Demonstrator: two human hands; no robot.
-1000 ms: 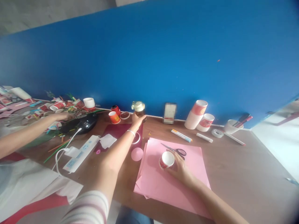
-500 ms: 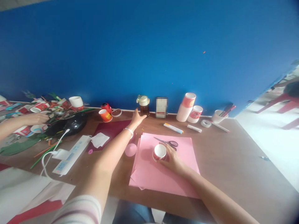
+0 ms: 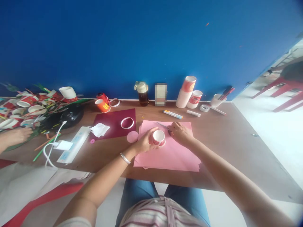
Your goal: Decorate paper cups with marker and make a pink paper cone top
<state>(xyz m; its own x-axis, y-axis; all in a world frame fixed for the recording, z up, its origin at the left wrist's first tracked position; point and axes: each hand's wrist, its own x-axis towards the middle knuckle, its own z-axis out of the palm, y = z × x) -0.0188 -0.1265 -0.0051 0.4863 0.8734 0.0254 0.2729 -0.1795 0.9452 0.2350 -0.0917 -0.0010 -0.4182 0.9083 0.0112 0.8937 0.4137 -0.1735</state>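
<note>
My left hand [image 3: 144, 142] is closed round the side of a small red-and-white paper cup [image 3: 158, 136] that stands on a stack of pink paper sheets [image 3: 170, 156]. Just right of the cup, my right hand [image 3: 181, 132] lies curled over a pair of scissors [image 3: 163, 125]. Only the blade tip shows, pointing left behind the cup. A pink paper disc [image 3: 132, 136] lies left of the stack. On the dark red sheet [image 3: 111, 121] behind it rests a white ring [image 3: 127, 123].
Along the blue wall stand a lidded bottle [image 3: 142, 93], stacked paper cups [image 3: 186, 90], markers [image 3: 172, 114], a tape roll [image 3: 204, 107] and a pen cup [image 3: 216, 100]. A power strip [image 3: 73, 148] and another person's hand [image 3: 16, 136] among cut cups are at left.
My left hand left the bottle at the wall and came back to grip the cup. My right hand let go of the cup and moved onto the scissors. The view tilted down.
</note>
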